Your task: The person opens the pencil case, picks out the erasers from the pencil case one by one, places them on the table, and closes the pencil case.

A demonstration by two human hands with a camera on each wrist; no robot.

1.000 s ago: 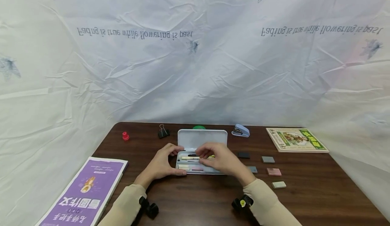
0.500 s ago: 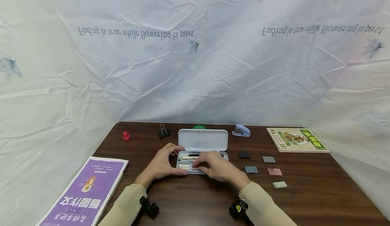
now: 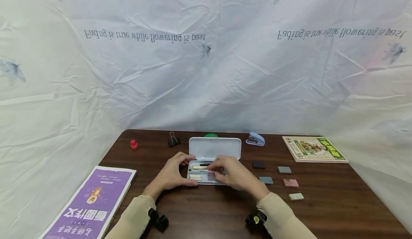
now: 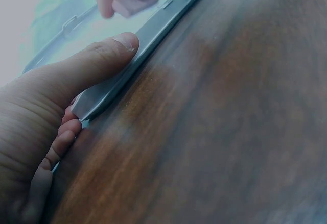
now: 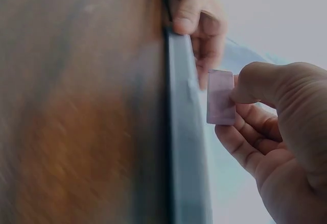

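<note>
A white pencil case (image 3: 215, 148) lies with its lid raised. My left hand (image 3: 172, 172) grips its left end, thumb (image 4: 104, 55) on the front wall and fingers round the far side. Between thumb and fingers, my right hand (image 3: 233, 172) pinches a pale pink eraser (image 5: 220, 97) just above the case's front compartment. In the back compartment lie a black pen (image 3: 204, 165) and a cream pen (image 3: 197, 167), partly covered by the right hand. White erasers (image 3: 195, 177) sit at the front left inside.
Right of the case are several loose erasers, among them a black eraser (image 3: 258, 164) and a pink-red eraser (image 3: 291, 183). Behind stand a blue stapler (image 3: 255, 138) and a binder clip (image 3: 173, 139). A purple book (image 3: 91, 199) lies left, another book (image 3: 315, 149) far right.
My right hand went from over the pens down into the front compartment, then rose slightly with the pale pink eraser pinched. The left hand has stayed on the case.
</note>
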